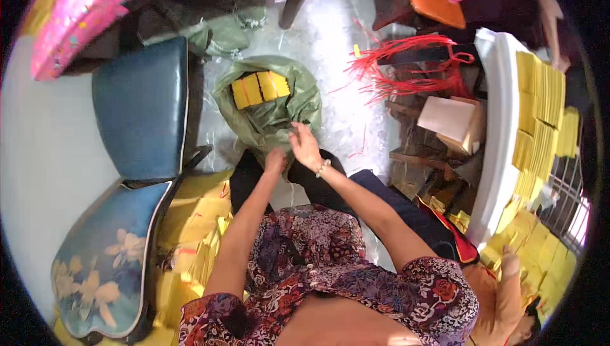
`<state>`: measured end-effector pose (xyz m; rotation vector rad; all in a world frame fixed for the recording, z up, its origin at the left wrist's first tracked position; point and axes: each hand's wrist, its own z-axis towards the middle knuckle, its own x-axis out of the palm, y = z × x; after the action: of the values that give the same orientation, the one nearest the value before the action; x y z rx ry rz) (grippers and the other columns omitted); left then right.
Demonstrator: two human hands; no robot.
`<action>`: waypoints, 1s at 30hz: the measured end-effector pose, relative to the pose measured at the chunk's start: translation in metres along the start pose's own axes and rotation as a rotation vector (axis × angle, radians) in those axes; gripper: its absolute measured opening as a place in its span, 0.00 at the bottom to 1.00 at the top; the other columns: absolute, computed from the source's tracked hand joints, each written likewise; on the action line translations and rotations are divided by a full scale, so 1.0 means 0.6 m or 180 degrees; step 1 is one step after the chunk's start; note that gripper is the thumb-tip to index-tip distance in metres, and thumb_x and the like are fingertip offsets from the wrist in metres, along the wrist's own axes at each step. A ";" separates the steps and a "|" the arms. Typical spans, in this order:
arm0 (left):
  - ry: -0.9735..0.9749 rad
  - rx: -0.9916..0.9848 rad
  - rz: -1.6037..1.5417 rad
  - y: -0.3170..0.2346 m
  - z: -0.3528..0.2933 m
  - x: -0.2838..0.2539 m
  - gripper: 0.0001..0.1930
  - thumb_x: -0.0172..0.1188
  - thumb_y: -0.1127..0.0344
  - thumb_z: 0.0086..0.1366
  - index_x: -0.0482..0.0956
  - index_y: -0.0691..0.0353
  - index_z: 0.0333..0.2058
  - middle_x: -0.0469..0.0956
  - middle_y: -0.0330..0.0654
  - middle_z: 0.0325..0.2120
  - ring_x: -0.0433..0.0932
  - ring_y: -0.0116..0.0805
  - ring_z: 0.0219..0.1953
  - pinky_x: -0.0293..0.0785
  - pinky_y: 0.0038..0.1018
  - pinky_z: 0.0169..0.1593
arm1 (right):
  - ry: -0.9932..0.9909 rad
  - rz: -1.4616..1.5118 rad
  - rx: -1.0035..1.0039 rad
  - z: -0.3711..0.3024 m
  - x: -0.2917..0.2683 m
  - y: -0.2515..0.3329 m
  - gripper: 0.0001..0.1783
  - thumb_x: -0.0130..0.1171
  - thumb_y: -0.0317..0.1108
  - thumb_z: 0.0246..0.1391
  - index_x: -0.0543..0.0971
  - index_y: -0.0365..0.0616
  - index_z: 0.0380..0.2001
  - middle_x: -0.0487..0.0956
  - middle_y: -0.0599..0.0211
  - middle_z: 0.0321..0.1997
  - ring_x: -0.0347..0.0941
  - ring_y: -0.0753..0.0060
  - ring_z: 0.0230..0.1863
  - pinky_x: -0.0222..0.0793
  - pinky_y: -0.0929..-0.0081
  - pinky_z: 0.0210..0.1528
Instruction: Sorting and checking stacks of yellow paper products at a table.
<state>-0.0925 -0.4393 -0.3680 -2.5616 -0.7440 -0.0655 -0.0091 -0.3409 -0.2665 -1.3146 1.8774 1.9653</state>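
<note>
A large olive-green plastic sack (pixel 309 84) stands with its mouth spread on the floor in front of my knees. Inside, toward its far side, lie two yellow bundles of stacked paper (pixel 260 90), side by side. My left hand (pixel 275 161) is closed on the sack's near rim, its fingertips partly hidden. Just to the right, my right hand (pixel 307 147) reaches over the near right part of the mouth, fingers stretched out and apart. It seems to touch the plastic and holds nothing; a beaded bracelet circles its wrist.
At left stands a blue padded chair (pixel 143 114), with yellow paper stacks (pixel 194 219) beside it. Red straps (pixel 406 66) hang at right. Further right, a white-edged table (pixel 499 136) carries yellow bundles (pixel 537 117). Other people sit nearby, including one in an orange top (pixel 486 301).
</note>
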 end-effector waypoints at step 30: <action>-0.0133 0.2321 -0.0704 -0.199 -0.608 -0.067 0.20 0.45 0.55 0.68 0.70 0.61 0.52 0.76 0.40 0.40 0.75 0.30 0.40 0.71 0.25 0.42 | 0.1074 0.1107 -0.1266 -0.185 -0.317 0.520 0.14 0.55 0.35 0.53 0.76 0.45 0.43 0.73 0.61 0.43 0.69 0.65 0.47 0.64 0.71 0.50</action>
<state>-0.1583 -0.5351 0.0002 -1.7911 -0.8683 0.1616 -0.0311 -0.4183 0.1068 -1.5963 2.0481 2.5340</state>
